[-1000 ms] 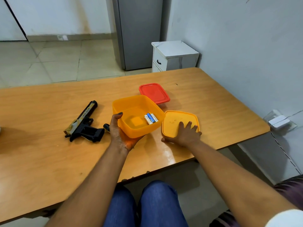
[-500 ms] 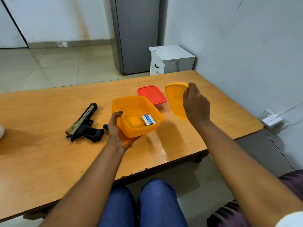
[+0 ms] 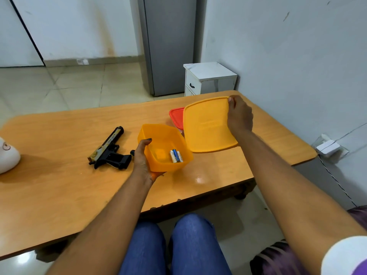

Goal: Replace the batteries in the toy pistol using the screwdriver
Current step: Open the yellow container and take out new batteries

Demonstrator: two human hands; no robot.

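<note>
An open orange plastic container [image 3: 164, 148] is tilted up off the wooden bench [image 3: 59, 175], its mouth turned toward the camera. The left hand [image 3: 144, 157] grips it by its near left wall, thumb hooked over the rim and fingers curled underneath. Inside, three cylindrical batteries [image 3: 176, 156] lie side by side against the lower right wall: two pale ones with a blue one between them. Their printing is too small to read.

The right hand [image 3: 239, 116] holds the matching orange lid [image 3: 207, 126] in the air just beside and above the container's right edge, fingers curled round the lid's far right corner with the thumb tip showing on the rim. Faint embossed lines cross the middle of the lid, but no words can be made out. Behind the lid, a red lid or shallow red container [image 3: 176, 117] lies on the bench, mostly hidden, so its contents cannot be told.

The toy pistol [image 3: 109, 150] lies flat on the bench to the left of the container, barrel pointing away, black grip toward the left hand. A tan strip along its slide carries dark lettering that is unreadable. A small dark object [image 3: 132, 152] shows between the pistol grip and the left hand. A white rounded object [image 3: 8, 155] with a small circular mark sits at the bench's left edge.
</note>
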